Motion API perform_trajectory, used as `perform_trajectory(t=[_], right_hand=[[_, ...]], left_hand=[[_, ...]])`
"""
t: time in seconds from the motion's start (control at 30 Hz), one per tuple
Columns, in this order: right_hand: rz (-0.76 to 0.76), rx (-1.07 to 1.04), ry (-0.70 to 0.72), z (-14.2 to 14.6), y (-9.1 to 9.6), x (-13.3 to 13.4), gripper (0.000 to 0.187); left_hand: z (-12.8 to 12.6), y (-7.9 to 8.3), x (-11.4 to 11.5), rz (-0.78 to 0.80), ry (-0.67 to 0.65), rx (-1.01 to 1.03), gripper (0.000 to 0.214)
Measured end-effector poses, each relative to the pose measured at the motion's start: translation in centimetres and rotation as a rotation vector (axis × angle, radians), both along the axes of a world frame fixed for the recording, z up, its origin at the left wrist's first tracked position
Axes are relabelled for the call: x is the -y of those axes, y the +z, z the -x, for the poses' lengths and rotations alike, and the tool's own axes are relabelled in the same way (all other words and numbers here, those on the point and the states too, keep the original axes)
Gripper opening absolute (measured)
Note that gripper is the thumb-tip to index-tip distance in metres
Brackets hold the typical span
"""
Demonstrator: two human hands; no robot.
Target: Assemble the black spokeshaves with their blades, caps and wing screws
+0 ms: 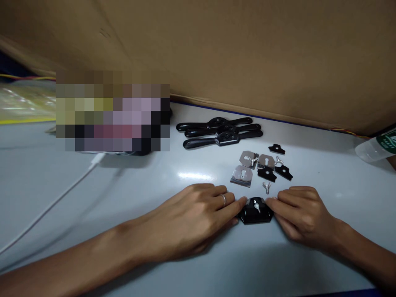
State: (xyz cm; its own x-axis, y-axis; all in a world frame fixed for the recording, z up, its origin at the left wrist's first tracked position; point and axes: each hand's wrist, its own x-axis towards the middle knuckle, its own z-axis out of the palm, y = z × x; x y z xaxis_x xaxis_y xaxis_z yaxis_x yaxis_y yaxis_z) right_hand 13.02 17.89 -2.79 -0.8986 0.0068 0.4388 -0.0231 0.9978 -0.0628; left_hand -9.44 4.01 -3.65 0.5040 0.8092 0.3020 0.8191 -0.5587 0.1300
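A black spokeshave [256, 216] lies at the table's near side, with a silver wing screw [257, 206] at its middle. My left hand [204, 214], wearing a ring, is closed around its left end, the forefinger reaching to the body. On the other end, my right hand [305, 214] is closed with its fingertips against the body. Both handles are hidden by my hands. Just beyond lie three steel blades [246, 175] with slots, three black cap plates [276, 149] and three loose wing screws [266, 187].
Three more black spokeshaves [223, 138] lie together farther back. A blurred-out patch [117, 119] covers things at the left, from which a white cable [55, 200] runs. At the right lies a clear plastic bottle [373, 148]. Brown cardboard [247, 53] stands along the table's back edge.
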Motion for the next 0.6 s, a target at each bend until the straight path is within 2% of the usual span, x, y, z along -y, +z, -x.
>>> perform_trajectory(t=[0.6], right_hand=[[0.011,0.012,-0.021,0.01,-0.20,0.02,0.031]], left_hand=[[0.14,-0.10,0.11,0.009,-0.016,-0.034,0.027]])
